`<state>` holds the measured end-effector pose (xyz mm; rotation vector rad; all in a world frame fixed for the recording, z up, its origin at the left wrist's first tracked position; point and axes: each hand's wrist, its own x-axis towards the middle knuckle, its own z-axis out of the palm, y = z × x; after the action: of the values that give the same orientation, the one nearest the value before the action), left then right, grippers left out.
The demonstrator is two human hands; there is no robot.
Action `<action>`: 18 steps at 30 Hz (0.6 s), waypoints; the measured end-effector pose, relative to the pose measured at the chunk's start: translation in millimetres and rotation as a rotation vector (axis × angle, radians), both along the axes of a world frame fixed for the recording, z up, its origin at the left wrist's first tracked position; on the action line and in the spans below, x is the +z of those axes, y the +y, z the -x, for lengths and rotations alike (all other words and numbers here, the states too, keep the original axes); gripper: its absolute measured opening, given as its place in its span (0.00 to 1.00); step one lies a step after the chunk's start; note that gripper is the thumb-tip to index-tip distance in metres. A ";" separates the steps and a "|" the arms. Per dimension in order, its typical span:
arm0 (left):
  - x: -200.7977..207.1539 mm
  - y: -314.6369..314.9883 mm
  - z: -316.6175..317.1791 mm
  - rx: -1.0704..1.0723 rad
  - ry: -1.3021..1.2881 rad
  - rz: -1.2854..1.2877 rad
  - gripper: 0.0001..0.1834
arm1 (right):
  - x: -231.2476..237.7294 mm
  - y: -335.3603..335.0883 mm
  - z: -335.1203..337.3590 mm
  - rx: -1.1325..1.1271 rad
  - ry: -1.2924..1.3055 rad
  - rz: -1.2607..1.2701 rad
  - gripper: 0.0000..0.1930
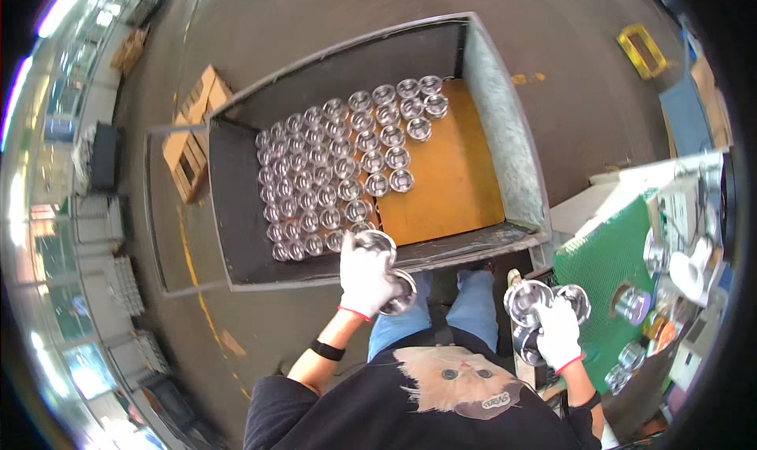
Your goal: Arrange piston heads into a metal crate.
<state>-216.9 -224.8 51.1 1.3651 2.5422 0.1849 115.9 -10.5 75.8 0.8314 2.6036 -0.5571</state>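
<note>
My left hand, in a white glove, is closed on shiny metal pistons at the near edge of a large bin. One piston sticks out beyond its fingers and another piston beside its palm. Over at the right, by a green-topped bench, my gloved right hand grips pistons too; a piston shows at its left and a second piston at its right. Below them a darker piston is partly covered by this hand. Many upright pistons stand in rows inside the bin.
An orange-brown board lines the bin's floor. The green mat on the bench holds a single piston and several more near its edge. Cardboard lies left of the bin; a yellow frame rests on the floor at far right.
</note>
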 end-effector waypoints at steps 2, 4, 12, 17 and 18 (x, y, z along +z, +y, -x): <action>-13.0 -37.7 19.3 0.108 0.042 0.099 0.11 | 6.0 6.1 52.4 0.107 0.019 0.116 0.22; -27.1 -53.4 43.6 0.161 0.095 0.005 0.12 | 6.9 9.0 117.9 0.130 -0.018 0.188 0.23; -130.6 -34.7 100.2 0.094 -0.084 0.034 0.15 | -125.1 21.9 278.4 0.257 0.033 0.173 0.23; -240.6 -8.5 107.8 -0.013 -0.157 0.101 0.20 | -277.8 20.6 303.8 0.357 0.035 0.156 0.19; -264.3 -8.7 108.0 -0.032 -0.166 0.145 0.22 | -302.2 14.0 310.5 0.358 -0.001 0.173 0.19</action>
<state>-324.9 -233.6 -213.2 1.2785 2.3473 0.1013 -194.6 3.6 -226.4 0.3007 2.5720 -0.6603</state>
